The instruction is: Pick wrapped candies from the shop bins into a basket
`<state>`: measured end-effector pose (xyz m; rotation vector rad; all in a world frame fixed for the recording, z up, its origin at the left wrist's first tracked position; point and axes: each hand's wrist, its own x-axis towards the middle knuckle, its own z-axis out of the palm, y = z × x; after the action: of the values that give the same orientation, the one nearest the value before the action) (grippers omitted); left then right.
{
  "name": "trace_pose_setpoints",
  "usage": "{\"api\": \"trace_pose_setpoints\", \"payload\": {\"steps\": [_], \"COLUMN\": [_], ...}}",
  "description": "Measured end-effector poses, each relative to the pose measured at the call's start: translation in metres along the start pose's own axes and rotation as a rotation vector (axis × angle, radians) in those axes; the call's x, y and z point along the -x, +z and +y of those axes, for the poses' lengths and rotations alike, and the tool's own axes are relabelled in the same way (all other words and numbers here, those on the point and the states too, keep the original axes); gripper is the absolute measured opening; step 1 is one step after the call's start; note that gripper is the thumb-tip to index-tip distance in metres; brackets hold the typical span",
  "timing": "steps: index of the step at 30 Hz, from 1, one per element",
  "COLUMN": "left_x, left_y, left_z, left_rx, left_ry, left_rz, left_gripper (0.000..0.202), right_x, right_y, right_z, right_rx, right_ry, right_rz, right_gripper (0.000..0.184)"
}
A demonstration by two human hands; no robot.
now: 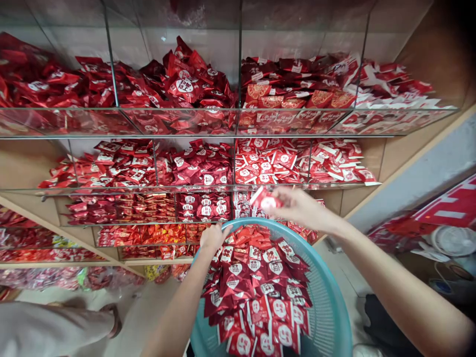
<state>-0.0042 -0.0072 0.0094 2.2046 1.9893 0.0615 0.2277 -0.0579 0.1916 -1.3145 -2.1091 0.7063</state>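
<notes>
A large teal plastic basket (336,292) stands below the shelves, with many small red packets (256,282) inside, several of them bearing white hearts and dark characters. My left hand (212,238) is closed on the basket's far-left rim; part of its grip is hidden. Above the far rim, my right hand (292,204) pinches a red-and-white packet (267,201) between thumb and fingers. That packet is slightly blurred and hangs in front of the lower shelf.
Glass-divided shelves (186,136) hold piles of red packets in rows. At left, a person's leg and shoe (111,320) show on the floor. A white fan (451,241) and a red printed sheet (451,206) are at the right.
</notes>
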Motion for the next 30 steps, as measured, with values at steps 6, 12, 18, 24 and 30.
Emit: {"api": "trace_pose_setpoints", "payload": {"steps": [6,12,18,24,30], "left_x": [0.001,0.001,0.001,0.002,0.001], "left_y": [-0.001,-0.001,0.001,0.001,0.003], "left_z": [0.001,0.000,-0.001,-0.001,-0.003], "left_rx": [-0.017,-0.004,0.005,0.011,0.001], "left_ry": [-0.001,0.004,0.010,0.007,0.008], "left_rz": [0.011,0.017,0.042,0.049,0.059], "left_gripper": [0.079,0.076,0.073,0.075,0.072], "right_x": [0.071,0.104,0.112,0.116,0.101], "right_y": [0.079,0.128,0.148,0.163,0.120], "right_z": [0.025,0.036,0.033,0.036,0.011], "right_rx": [0.170,0.293,0.239,0.321,0.397], "right_ry": [0.102,0.115,0.121,0.128,0.181], "right_rz": [-0.738,-0.933,-0.925,-0.792,-0.608], "right_gripper": [0.025,0.024,0.004,0.008,0.018]}}
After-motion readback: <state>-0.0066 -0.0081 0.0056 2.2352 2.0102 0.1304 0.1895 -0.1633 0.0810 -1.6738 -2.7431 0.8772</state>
